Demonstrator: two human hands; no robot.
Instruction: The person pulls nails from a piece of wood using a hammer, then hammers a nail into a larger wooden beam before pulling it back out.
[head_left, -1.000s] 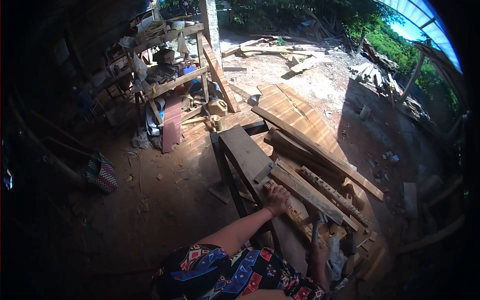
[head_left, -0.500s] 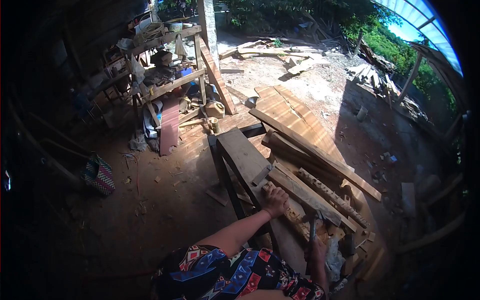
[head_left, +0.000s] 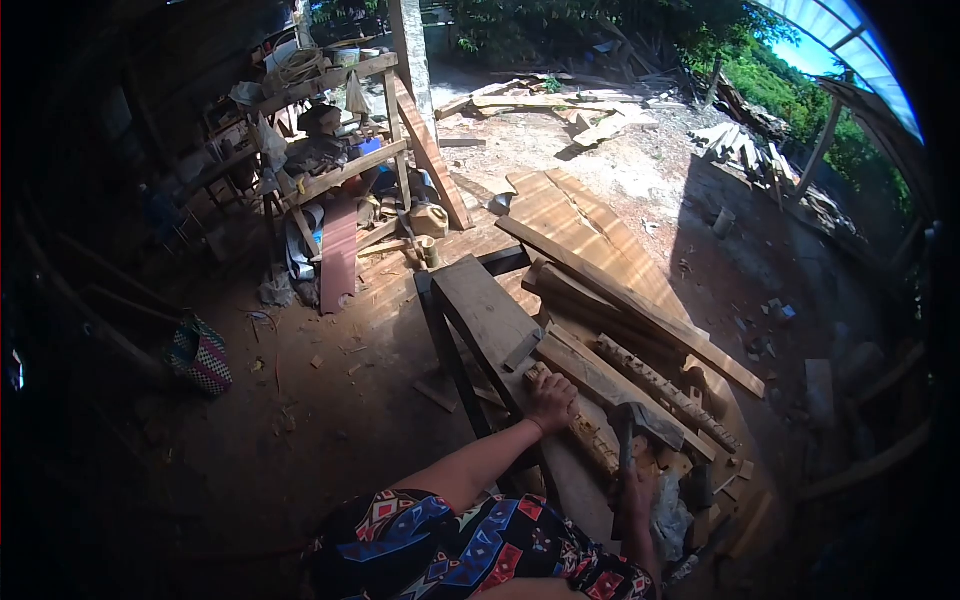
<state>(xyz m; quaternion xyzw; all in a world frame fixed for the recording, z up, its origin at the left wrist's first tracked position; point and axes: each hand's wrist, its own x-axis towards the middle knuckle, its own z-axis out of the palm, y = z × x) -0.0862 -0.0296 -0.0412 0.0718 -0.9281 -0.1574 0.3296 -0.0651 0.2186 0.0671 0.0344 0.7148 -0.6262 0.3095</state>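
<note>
My left hand (head_left: 553, 402) is closed around the upper end of a rough, notched wooden stick (head_left: 592, 447), which lies slantwise on a thick wooden plank (head_left: 483, 305). In my right hand (head_left: 634, 497), lower down beside the stick, is a short-handled adze-like tool (head_left: 626, 440) with a dark metal head. That head is up near a board beside the stick; its exact shape is hard to make out. A small wooden block (head_left: 522, 350) sits on the plank just beyond my left hand.
Long boards (head_left: 630, 305) and a second notched stick (head_left: 668, 392) lie to the right. Crumpled clear plastic (head_left: 672, 515) is near my right hand. A dark frame (head_left: 440, 335) supports the plank. Farther off stand a cluttered wooden shelf (head_left: 345, 175) and a woven basket (head_left: 198, 354).
My right hand has shifted slightly upward, and the tool's head has risen away from the notched stick. My left hand keeps its hold in the same place.
</note>
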